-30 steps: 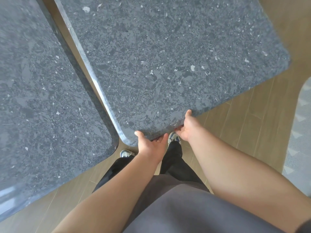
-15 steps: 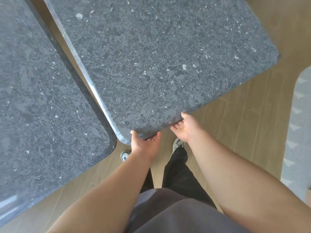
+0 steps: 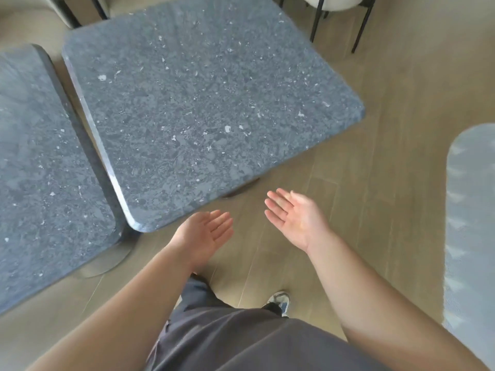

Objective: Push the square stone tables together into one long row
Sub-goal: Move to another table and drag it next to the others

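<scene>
— The square grey speckled stone table [image 3: 203, 108] stands on the wooden floor [image 3: 375, 183], just beside its twin [image 3: 40, 170], a narrow gap between their edges.
— And the hands?
— Left hand [image 3: 206, 231] and right hand [image 3: 294, 218], spread, palms up, hold nothing, near its front corner.

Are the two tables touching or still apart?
Apart: a narrow gap runs between the left table and right table.

A pale rug [image 3: 471, 223] lies on the wood floor [image 3: 388, 135], well off to the right of the hands. Far ahead of them stand dark chair legs [image 3: 360, 25] under a cream seat [image 3: 334, 2]. A shoe [image 3: 280, 301] shows below the hands.
</scene>
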The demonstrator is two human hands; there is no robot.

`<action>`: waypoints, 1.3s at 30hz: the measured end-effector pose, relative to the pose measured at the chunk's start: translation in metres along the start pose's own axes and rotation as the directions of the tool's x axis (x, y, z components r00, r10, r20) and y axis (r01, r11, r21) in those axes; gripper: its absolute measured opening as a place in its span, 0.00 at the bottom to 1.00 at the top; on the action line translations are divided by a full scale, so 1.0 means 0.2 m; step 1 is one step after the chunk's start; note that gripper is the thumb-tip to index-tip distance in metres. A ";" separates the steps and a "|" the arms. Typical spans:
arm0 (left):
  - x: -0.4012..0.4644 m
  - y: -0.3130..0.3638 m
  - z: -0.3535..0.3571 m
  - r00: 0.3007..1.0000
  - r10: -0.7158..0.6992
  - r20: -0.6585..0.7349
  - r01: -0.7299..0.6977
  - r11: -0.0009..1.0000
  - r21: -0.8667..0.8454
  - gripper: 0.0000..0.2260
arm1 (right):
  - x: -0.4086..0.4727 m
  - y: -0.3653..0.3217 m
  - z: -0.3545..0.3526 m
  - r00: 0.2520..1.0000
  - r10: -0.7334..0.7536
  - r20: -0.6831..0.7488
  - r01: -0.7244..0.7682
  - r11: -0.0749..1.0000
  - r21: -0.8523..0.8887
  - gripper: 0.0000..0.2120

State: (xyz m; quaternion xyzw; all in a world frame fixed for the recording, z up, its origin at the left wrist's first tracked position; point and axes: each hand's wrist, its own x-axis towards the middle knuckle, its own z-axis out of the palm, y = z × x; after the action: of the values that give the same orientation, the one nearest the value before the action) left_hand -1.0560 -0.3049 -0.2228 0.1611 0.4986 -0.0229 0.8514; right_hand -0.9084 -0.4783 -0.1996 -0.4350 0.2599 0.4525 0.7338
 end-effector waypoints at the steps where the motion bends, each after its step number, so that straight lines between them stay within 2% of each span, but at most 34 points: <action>1: -0.03 -0.06 0.09 1.000 0.010 0.027 -0.010 1.000 0.025 0.19 | -0.09 -0.08 -0.09 1.000 -0.022 0.017 0.022 1.000 0.013 0.15; 6: -0.15 -0.34 0.66 0.976 -0.008 0.216 -0.032 0.984 0.178 0.16 | -0.54 -0.52 -0.45 0.981 -0.194 0.020 0.192 0.978 0.082 0.17; 10: -0.27 -0.50 1.14 0.928 -0.001 0.373 -0.135 0.932 0.337 0.17 | -0.84 -0.82 -0.65 0.940 -0.340 -0.028 0.341 0.932 0.124 0.18; 17: -0.45 -0.57 1.86 0.756 0.018 0.654 -0.405 0.798 0.446 0.17 | -1.22 -1.27 -0.83 0.805 -0.594 0.017 0.584 0.796 0.155 0.18; 20: -0.51 -0.53 2.12 0.647 0.035 0.762 -0.552 0.711 0.436 0.17 | -1.30 -1.50 -0.84 0.724 -0.687 0.056 0.679 0.725 0.117 0.19; 26: -0.54 -0.34 2.72 0.336 0.043 0.941 -0.875 0.385 0.294 0.19 | -1.36 -2.07 -0.72 0.519 -0.844 0.135 0.855 0.511 -0.092 0.20; 29: -0.50 -0.18 3.04 0.156 0.022 0.987 -0.951 0.272 0.145 0.18 | -1.34 -2.39 -0.61 0.347 -0.922 0.173 0.930 0.313 -0.195 0.20; 33: -0.38 -0.01 3.44 -0.020 0.107 0.994 -0.979 0.200 -0.041 0.18 | -1.26 -2.75 -0.48 0.110 -0.977 0.181 0.952 0.051 -0.303 0.21; 35: -0.28 0.02 3.61 -0.070 0.146 0.987 -0.983 0.160 -0.093 0.17 | -1.17 -2.89 -0.45 0.027 -0.984 0.179 0.944 -0.034 -0.329 0.20; 37: -0.18 0.01 3.75 -0.088 0.180 0.980 -0.989 0.103 -0.108 0.17 | -1.05 -3.03 -0.42 -0.030 -0.982 0.186 0.927 -0.097 -0.361 0.20; 39: -0.06 0.00 3.87 -0.093 0.228 0.969 -0.992 0.060 -0.109 0.17 | -0.92 -3.16 -0.40 -0.047 -0.979 0.198 0.899 -0.128 -0.419 0.21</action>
State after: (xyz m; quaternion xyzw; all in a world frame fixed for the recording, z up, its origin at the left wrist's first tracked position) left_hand -0.4107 -0.5362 0.1361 0.6929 -0.2385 0.1890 0.6537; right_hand -0.4291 -0.7626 0.1591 -0.6741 -0.1753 -0.2132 0.6851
